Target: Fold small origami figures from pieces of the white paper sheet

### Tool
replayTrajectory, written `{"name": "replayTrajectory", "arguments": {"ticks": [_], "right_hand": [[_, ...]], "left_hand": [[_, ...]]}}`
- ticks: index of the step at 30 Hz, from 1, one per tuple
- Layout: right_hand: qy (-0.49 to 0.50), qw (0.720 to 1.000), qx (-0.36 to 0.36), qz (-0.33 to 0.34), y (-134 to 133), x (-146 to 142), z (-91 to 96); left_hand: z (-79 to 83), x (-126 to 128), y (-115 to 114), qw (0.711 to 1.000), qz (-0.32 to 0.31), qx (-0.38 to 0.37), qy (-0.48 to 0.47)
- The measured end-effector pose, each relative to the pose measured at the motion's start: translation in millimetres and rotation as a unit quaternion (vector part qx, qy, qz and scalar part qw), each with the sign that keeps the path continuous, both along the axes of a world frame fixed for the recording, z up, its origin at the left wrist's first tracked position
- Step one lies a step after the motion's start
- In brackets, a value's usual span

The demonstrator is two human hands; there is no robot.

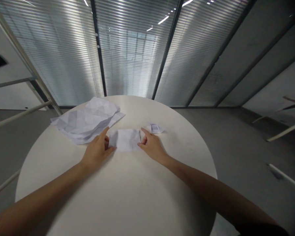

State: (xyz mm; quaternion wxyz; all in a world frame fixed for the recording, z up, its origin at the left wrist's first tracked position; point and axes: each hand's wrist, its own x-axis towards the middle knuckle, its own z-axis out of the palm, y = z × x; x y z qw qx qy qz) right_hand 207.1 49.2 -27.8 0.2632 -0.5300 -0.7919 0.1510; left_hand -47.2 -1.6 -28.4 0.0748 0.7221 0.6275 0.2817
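A small folded white paper (126, 139) lies flat near the middle of a round white table (118, 196). My left hand (97, 149) rests on the table at the paper's left edge, forefinger stretched along it and the other fingers curled against it. My right hand (151, 146) sits at the paper's right edge, forefinger pointing up along the side and the thumb pinching the edge. Both hands press or pinch the paper's sides.
A pile of creased white sheets (87, 119) lies at the table's back left. A small folded paper piece (156, 128) sits just behind my right hand. Glass walls with blinds (127, 49) stand behind the table; grey floor surrounds it.
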Motion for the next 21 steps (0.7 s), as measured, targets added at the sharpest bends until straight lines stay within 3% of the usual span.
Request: {"name": "replayTrajectory", "arguments": {"ticks": [2, 4, 8, 12, 16, 21], "right_hand": [[-0.031, 0.998, 0.048, -0.016, -1.2, -0.8, 1.5], [-0.064, 0.993, 0.099, 0.010, -2.2, -4.3, 4.4], [-0.160, 0.956, 0.164, 0.186, 1.5, -22.4, 8.5], [-0.221, 0.917, 0.126, 0.307, 12.9, -40.0, 2.9], [-0.240, 0.918, 0.085, 0.304, 21.2, -36.9, -4.2], [-0.255, 0.927, 0.068, 0.265, 23.8, -10.3, -7.1]], "left_hand": [[-2.3, -0.5, -0.1, 0.995, -0.033, 0.060, 0.067], [-4.8, -1.0, 0.6, 0.983, -0.092, 0.086, 0.135], [-7.9, -2.6, 5.6, 0.952, -0.209, 0.028, 0.221], [-7.1, -5.2, 10.9, 0.940, -0.235, -0.003, 0.247], [-8.0, -6.8, 11.9, 0.941, -0.220, -0.001, 0.259], [-13.1, -8.9, 12.6, 0.940, -0.203, 0.004, 0.276]]}}
